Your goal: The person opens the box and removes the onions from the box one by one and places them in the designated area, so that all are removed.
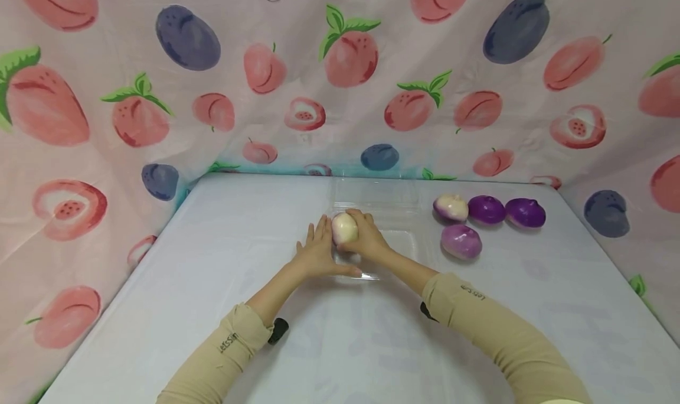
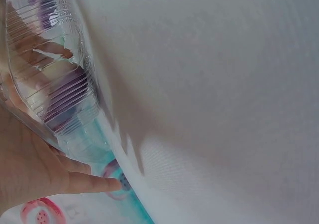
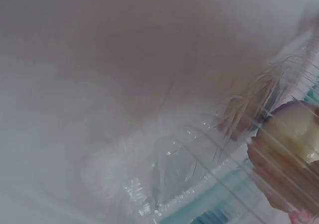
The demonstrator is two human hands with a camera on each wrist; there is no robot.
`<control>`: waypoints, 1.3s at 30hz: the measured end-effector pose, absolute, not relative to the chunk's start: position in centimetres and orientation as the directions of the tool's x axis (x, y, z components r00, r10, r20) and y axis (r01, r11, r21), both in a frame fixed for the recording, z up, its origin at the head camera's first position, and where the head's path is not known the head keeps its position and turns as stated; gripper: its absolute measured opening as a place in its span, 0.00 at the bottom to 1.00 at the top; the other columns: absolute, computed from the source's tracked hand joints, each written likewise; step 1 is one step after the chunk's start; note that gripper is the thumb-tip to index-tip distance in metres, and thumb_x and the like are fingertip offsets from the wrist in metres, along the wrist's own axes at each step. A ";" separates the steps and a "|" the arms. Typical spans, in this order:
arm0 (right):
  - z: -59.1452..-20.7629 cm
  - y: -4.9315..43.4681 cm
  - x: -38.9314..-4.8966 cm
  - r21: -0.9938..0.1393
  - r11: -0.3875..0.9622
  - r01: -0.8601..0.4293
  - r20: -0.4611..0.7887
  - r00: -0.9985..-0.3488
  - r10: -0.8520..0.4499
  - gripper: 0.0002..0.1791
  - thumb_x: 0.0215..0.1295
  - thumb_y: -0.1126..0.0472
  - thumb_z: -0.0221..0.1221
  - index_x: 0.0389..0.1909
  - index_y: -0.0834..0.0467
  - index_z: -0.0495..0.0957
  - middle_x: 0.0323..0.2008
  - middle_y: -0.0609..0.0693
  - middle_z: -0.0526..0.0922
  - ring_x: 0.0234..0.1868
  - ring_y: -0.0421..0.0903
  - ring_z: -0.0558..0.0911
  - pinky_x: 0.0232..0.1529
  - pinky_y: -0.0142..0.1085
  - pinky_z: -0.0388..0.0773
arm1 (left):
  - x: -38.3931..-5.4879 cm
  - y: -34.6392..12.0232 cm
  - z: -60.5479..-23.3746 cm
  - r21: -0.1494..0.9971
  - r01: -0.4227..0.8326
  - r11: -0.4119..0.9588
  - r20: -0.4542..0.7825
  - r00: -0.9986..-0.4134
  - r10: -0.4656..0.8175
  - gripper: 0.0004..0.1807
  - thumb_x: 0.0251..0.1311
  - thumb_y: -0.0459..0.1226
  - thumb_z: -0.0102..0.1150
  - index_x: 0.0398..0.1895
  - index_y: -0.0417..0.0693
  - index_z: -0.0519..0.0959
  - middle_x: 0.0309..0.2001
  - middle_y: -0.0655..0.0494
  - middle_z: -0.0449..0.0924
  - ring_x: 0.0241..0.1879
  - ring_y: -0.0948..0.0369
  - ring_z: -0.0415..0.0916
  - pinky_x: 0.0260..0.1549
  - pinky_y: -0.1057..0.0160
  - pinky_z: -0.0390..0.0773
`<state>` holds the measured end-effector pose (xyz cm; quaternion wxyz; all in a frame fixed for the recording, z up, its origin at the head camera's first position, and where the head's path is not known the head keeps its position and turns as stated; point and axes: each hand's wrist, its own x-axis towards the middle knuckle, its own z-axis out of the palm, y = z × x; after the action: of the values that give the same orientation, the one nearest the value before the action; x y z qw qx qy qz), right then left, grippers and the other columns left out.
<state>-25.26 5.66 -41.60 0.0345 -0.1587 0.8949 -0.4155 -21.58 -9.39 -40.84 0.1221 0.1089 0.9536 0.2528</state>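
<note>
A white onion with a purple tinge (image 1: 345, 229) is held by my right hand (image 1: 369, 238) inside the left part of a clear plastic box (image 1: 401, 238). My left hand (image 1: 317, 255) rests against the box's left side, fingers straight and thumb stretched along its front edge. In the left wrist view the left hand (image 2: 40, 169) lies along the ribbed box wall (image 2: 79, 94), with the onion seen through it. The right wrist view shows the pale onion (image 3: 289, 132) behind the ribbed plastic, the fingers round it. Whether the onion touches the box floor cannot be told.
The box's clear lid (image 1: 377, 192) lies folded back behind it. Right of the box sit a white-and-purple onion (image 1: 451, 208), two dark purple onions (image 1: 486, 209) and a lighter purple onion (image 1: 461, 242). A fruit-print cloth (image 1: 303, 85) hangs around the white table (image 1: 239, 233).
</note>
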 end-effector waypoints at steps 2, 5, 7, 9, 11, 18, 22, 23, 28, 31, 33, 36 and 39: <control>-41.5 5.8 -25.3 -0.756 0.601 -0.258 0.075 -0.947 -0.312 0.47 0.46 0.61 0.72 0.67 0.61 0.59 0.57 0.68 0.65 0.52 0.62 0.75 0.52 0.54 0.75 | -21.7 -9.4 -40.8 0.503 0.146 0.852 -0.178 -0.947 0.267 0.75 0.35 0.66 0.69 0.74 0.40 0.32 0.76 0.47 0.24 0.73 0.41 0.24 0.63 0.29 0.40; -41.3 6.1 -25.4 -0.761 0.597 -0.256 0.078 -0.948 -0.307 0.47 0.45 0.61 0.73 0.67 0.60 0.60 0.57 0.67 0.65 0.52 0.61 0.75 0.52 0.53 0.75 | -21.8 -9.4 -40.8 0.503 0.147 0.852 -0.181 -0.946 0.270 0.75 0.34 0.66 0.69 0.74 0.40 0.32 0.76 0.47 0.24 0.73 0.41 0.24 0.63 0.29 0.40; -41.2 6.3 -25.4 -0.765 0.590 -0.259 0.083 -0.948 -0.308 0.47 0.45 0.61 0.73 0.67 0.59 0.60 0.56 0.67 0.65 0.51 0.60 0.75 0.53 0.54 0.74 | -21.8 -9.4 -40.9 0.506 0.147 0.850 -0.183 -0.945 0.272 0.75 0.34 0.67 0.69 0.74 0.40 0.31 0.75 0.47 0.24 0.73 0.41 0.24 0.63 0.29 0.39; -41.1 6.5 -25.3 -0.765 0.581 -0.276 0.098 -0.943 -0.319 0.46 0.46 0.61 0.73 0.66 0.60 0.60 0.56 0.67 0.63 0.51 0.61 0.74 0.53 0.54 0.74 | -21.8 -9.3 -40.9 0.505 0.144 0.851 -0.187 -0.944 0.270 0.75 0.34 0.67 0.69 0.74 0.41 0.32 0.75 0.47 0.24 0.73 0.40 0.24 0.62 0.29 0.39; -40.9 6.7 -25.2 -0.766 0.571 -0.295 0.113 -0.936 -0.333 0.46 0.47 0.61 0.72 0.67 0.60 0.60 0.56 0.68 0.61 0.51 0.62 0.74 0.53 0.55 0.74 | -21.8 -9.3 -40.9 0.501 0.141 0.854 -0.189 -0.945 0.267 0.75 0.34 0.67 0.69 0.74 0.41 0.32 0.76 0.47 0.24 0.73 0.40 0.24 0.62 0.28 0.40; -40.4 7.7 -24.9 -0.799 0.526 -0.290 0.131 -0.939 -0.319 0.47 0.47 0.64 0.70 0.68 0.60 0.57 0.59 0.67 0.56 0.55 0.64 0.71 0.54 0.56 0.73 | -21.7 -9.1 -41.1 0.501 0.134 0.855 -0.195 -0.945 0.263 0.75 0.33 0.67 0.68 0.74 0.40 0.34 0.76 0.48 0.25 0.73 0.41 0.25 0.62 0.29 0.41; -40.1 8.5 -24.9 -0.813 0.500 -0.300 0.160 -0.939 -0.304 0.48 0.47 0.63 0.70 0.69 0.59 0.57 0.60 0.67 0.57 0.58 0.64 0.70 0.57 0.56 0.70 | -21.7 -9.1 -41.0 0.494 0.132 0.859 -0.190 -0.948 0.255 0.75 0.33 0.68 0.68 0.74 0.40 0.34 0.76 0.47 0.25 0.73 0.41 0.25 0.62 0.29 0.42; -40.0 8.7 -24.8 -0.816 0.493 -0.302 0.166 -0.939 -0.301 0.48 0.47 0.63 0.70 0.69 0.59 0.56 0.60 0.66 0.57 0.59 0.64 0.69 0.59 0.57 0.69 | -21.7 -9.1 -41.0 0.492 0.132 0.860 -0.190 -0.948 0.254 0.75 0.33 0.67 0.69 0.74 0.40 0.34 0.76 0.47 0.25 0.73 0.41 0.25 0.62 0.29 0.42; -38.7 9.6 -24.6 -0.838 0.447 -0.314 0.187 -0.934 -0.305 0.48 0.50 0.63 0.69 0.70 0.63 0.54 0.64 0.66 0.58 0.62 0.63 0.67 0.62 0.55 0.66 | -21.6 -9.3 -40.9 0.478 0.134 0.868 -0.185 -0.951 0.249 0.76 0.32 0.68 0.68 0.74 0.39 0.34 0.76 0.47 0.25 0.73 0.40 0.26 0.62 0.28 0.43; -37.7 10.2 -24.3 -0.848 0.422 -0.320 0.198 -0.931 -0.308 0.47 0.51 0.63 0.69 0.70 0.64 0.53 0.66 0.65 0.58 0.61 0.61 0.68 0.61 0.52 0.68 | -21.6 -9.4 -40.9 0.471 0.135 0.871 -0.177 -0.954 0.244 0.76 0.31 0.69 0.68 0.74 0.39 0.34 0.76 0.46 0.26 0.73 0.40 0.27 0.61 0.28 0.44; -37.0 10.6 -24.2 -0.850 0.413 -0.327 0.213 -0.930 -0.298 0.47 0.51 0.64 0.69 0.70 0.64 0.54 0.66 0.64 0.60 0.59 0.59 0.68 0.59 0.51 0.68 | -21.7 -9.4 -40.9 0.468 0.136 0.873 -0.173 -0.955 0.242 0.77 0.31 0.69 0.68 0.74 0.39 0.34 0.76 0.46 0.26 0.73 0.39 0.27 0.61 0.28 0.44; -36.2 11.3 -23.9 -0.847 0.403 -0.347 0.242 -0.926 -0.290 0.45 0.51 0.64 0.68 0.69 0.63 0.56 0.66 0.62 0.61 0.59 0.58 0.67 0.59 0.51 0.66 | -21.8 -9.3 -41.0 0.462 0.138 0.876 -0.175 -0.954 0.243 0.77 0.31 0.69 0.68 0.74 0.39 0.33 0.76 0.46 0.26 0.73 0.40 0.27 0.61 0.28 0.44; -36.1 12.4 -23.6 -0.838 0.387 -0.384 0.278 -0.912 -0.301 0.44 0.51 0.66 0.69 0.68 0.63 0.57 0.66 0.60 0.62 0.62 0.56 0.66 0.61 0.51 0.64 | -21.7 -9.2 -41.1 0.460 0.140 0.877 -0.182 -0.952 0.247 0.77 0.30 0.69 0.68 0.74 0.40 0.33 0.76 0.46 0.26 0.73 0.40 0.27 0.62 0.28 0.44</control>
<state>-23.60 12.42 -36.05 -0.0401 -0.2060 0.8318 -0.5138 -21.72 -9.24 -41.11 0.1182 0.1005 0.9615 0.2268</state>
